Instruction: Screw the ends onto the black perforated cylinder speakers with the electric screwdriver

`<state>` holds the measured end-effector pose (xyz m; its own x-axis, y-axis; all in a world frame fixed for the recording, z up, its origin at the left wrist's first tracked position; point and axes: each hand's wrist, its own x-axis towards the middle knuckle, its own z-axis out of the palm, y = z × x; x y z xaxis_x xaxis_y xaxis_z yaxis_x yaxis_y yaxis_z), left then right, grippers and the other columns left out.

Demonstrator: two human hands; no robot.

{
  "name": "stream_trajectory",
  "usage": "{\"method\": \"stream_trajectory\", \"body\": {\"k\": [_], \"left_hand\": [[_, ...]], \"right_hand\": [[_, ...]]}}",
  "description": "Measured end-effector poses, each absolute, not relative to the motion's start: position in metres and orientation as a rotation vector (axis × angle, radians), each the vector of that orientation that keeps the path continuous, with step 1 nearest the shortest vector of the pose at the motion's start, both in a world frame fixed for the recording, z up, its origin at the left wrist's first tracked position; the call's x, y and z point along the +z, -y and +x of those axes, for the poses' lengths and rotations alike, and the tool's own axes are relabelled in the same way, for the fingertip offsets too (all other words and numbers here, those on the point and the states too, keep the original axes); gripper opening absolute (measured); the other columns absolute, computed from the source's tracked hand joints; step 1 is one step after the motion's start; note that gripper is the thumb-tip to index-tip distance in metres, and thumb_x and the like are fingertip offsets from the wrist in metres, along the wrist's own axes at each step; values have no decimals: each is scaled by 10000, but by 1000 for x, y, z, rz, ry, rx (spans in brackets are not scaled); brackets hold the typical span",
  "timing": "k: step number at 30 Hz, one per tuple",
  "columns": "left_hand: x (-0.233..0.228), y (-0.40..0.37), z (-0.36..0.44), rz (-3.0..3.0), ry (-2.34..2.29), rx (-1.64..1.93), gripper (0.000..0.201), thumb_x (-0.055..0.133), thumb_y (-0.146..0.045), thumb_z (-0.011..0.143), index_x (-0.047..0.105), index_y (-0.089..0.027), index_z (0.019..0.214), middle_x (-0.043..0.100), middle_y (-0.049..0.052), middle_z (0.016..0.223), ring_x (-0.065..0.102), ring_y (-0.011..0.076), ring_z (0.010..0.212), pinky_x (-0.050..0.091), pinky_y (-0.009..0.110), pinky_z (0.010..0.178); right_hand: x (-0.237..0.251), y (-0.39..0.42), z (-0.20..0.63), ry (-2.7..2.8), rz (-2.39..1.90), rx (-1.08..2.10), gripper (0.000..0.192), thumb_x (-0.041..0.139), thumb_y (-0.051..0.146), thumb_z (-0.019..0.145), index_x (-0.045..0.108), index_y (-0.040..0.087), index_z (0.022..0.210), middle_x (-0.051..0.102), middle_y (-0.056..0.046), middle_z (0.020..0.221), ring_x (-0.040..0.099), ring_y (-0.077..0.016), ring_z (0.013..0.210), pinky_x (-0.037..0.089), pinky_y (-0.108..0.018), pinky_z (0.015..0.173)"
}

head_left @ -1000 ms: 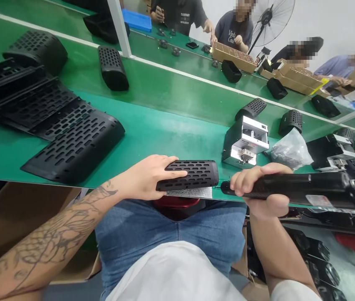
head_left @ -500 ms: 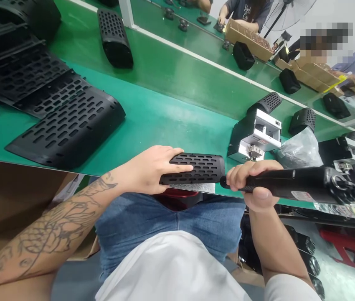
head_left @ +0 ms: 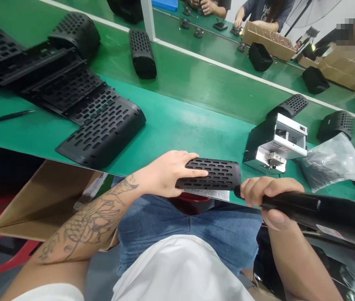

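My left hand (head_left: 168,173) grips a black perforated speaker shell (head_left: 215,174) that lies on its side at the front edge of the green bench (head_left: 177,121). My right hand (head_left: 267,198) is wrapped around a long black electric screwdriver (head_left: 315,207), held level. Its tip meets the shell's right end. A shiny metal strip (head_left: 209,194) sits under the shell at the bench edge.
A row of flat perforated grilles (head_left: 102,133) lies to the left, with a pen (head_left: 6,117) beside it. A white and black screw feeder (head_left: 277,144) and a clear plastic bag (head_left: 330,163) stand right. More shells (head_left: 142,52) rest on the conveyor. Other people work behind. A cardboard box (head_left: 46,200) sits below.
The view has swung left and down, so everything sits further right in the picture. Both hands keep their hold; the screwdriver tip stays at the shell's right end.
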<state>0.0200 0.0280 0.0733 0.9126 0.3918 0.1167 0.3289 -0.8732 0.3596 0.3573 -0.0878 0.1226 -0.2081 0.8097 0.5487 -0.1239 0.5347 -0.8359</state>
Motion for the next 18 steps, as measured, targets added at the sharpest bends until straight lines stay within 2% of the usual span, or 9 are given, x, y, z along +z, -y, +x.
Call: {"method": "stream_trajectory", "body": {"k": [3,5,7,10,12,14,16,18], "left_hand": [[76,-28,20,2754,-532,241,925,987,-327,949,726,-469,1825,628,199,1895,815,484,1454,660,636,1235],[76,-29,19,2767,-529,251,931,993,-316,938,731,-465,1819,637,196,1890,819,480,1453,659,635,1242],[75,-29,18,2777,-530,276,939,993,-302,930,730,-460,1817,654,191,1877,821,475,1450,659,630,1245],[71,-30,22,2792,-531,303,926,977,-295,944,722,-460,1819,669,185,1862,816,463,1463,659,614,1246],[69,-30,28,2802,-521,308,905,971,-306,953,727,-456,1811,673,190,1852,816,460,1459,659,614,1242],[69,-28,35,2806,-502,301,887,973,-327,956,734,-443,1803,678,201,1838,820,461,1436,660,624,1238],[69,-27,40,2808,-491,296,889,979,-338,956,730,-433,1804,684,202,1827,807,467,1454,651,644,1260],[68,-25,41,2811,-487,310,917,993,-330,945,713,-440,1811,682,188,1830,772,477,1512,622,679,1317]], "right_hand": [[120,91,354,1543,-583,949,307,978,460,1083,875,329,1341,822,6,757,689,-194,519,647,-389,575],[122,94,353,1540,-591,926,335,954,517,1106,873,320,1365,822,2,759,688,-194,524,635,-387,576],[130,94,358,1483,-649,842,369,936,623,1106,871,330,1319,799,23,722,657,-186,485,621,-382,555],[143,81,382,1275,-812,571,467,987,751,1008,834,348,1188,744,70,664,633,-194,450,619,-389,530],[147,64,408,1122,-935,324,512,1050,732,931,799,336,1137,739,79,674,665,-211,488,645,-406,564],[143,45,434,1019,-1029,78,468,1042,665,938,775,305,1074,737,72,672,669,-206,509,650,-398,589],[132,31,454,1003,-1071,-6,441,984,655,990,734,292,1015,719,69,654,658,-191,501,626,-371,575],[122,27,465,1046,-1080,39,459,940,675,1026,684,295,988,698,75,652,661,-179,494,628,-358,575]]}}
